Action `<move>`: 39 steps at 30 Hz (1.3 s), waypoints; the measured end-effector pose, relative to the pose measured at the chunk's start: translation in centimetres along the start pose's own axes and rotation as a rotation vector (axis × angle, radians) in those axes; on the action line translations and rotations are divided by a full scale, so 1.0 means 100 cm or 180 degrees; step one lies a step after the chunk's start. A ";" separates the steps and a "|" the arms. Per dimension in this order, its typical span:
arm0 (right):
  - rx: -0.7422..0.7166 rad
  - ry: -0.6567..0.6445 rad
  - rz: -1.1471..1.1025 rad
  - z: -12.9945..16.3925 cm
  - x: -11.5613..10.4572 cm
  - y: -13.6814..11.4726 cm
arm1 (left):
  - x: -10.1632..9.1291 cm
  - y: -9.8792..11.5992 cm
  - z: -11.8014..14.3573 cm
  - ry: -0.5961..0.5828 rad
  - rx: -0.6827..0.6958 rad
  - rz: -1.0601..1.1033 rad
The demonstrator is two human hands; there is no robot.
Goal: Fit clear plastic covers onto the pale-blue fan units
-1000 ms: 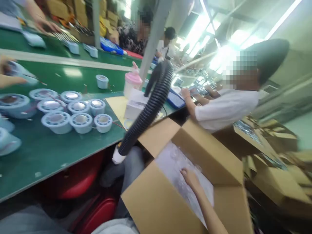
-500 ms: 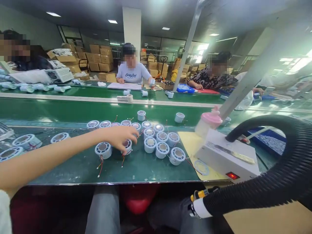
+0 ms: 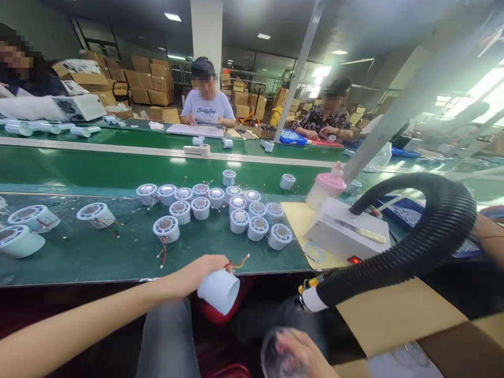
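Note:
My left hand (image 3: 202, 268) is closed around a light-blue cylindrical fan housing (image 3: 221, 292). The housing is tilted in front of the table edge, its open end towards the lower right, and a thin wire lead sticks up from it. Low in the view my right hand (image 3: 305, 346) grips a round clear plastic piece (image 3: 273, 357) like a cup or cover; motion blurs it. Several similar housings (image 3: 258, 228) with round grey centres and red wires stand on the green table (image 3: 129, 257), grouped in the middle, with others at the left (image 3: 33, 215).
A white box-shaped machine (image 3: 346, 231) with a lit red switch carries a black ribbed hose (image 3: 452, 231) that arches to the right. Behind it stands a pink-lidded jar (image 3: 328, 184). A cardboard box (image 3: 401, 310) is at lower right. Co-workers sit across the green belt (image 3: 98, 168).
My left hand has lifted a fan housing from the group and brought it towards me past the table edge. My right hand has come into view with the clear piece.

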State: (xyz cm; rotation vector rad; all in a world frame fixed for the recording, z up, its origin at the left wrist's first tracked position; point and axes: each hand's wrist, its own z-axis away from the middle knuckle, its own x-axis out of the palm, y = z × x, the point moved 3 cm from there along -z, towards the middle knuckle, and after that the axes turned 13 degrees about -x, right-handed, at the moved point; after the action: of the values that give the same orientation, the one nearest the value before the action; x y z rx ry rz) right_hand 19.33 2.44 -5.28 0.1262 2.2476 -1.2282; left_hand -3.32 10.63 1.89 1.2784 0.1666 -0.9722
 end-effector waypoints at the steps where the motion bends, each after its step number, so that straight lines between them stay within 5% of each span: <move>1: -0.0111 -0.0043 0.0122 0.005 -0.004 -0.008 | 0.016 0.000 0.002 -0.0200 -0.0040 0.0141; 6: -0.0262 -0.0567 0.1111 -0.015 -0.012 -0.040 | 0.053 0.000 0.011 -0.1004 -0.0207 0.0486; 13: 0.0352 -0.1285 0.1444 -0.033 -0.003 -0.035 | 0.051 0.010 0.017 -0.0703 0.0286 -0.0118; 23: 0.0108 -0.1091 0.1716 -0.027 0.001 -0.028 | 0.056 -0.004 0.022 -0.0143 -0.0075 -0.0006; 32: 0.0107 -0.1231 0.1663 -0.025 0.010 -0.028 | 0.065 0.000 0.021 -0.0615 0.0003 -0.0287; 39: 0.0544 -0.0948 0.0532 -0.026 0.008 -0.019 | 0.066 0.004 0.022 -0.0090 0.0101 0.0006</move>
State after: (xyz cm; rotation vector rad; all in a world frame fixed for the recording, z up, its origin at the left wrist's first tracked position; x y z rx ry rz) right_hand 16.88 3.31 -3.15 0.1799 1.8396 -1.2566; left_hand 0.13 5.37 -1.08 1.2929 0.1284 -0.9944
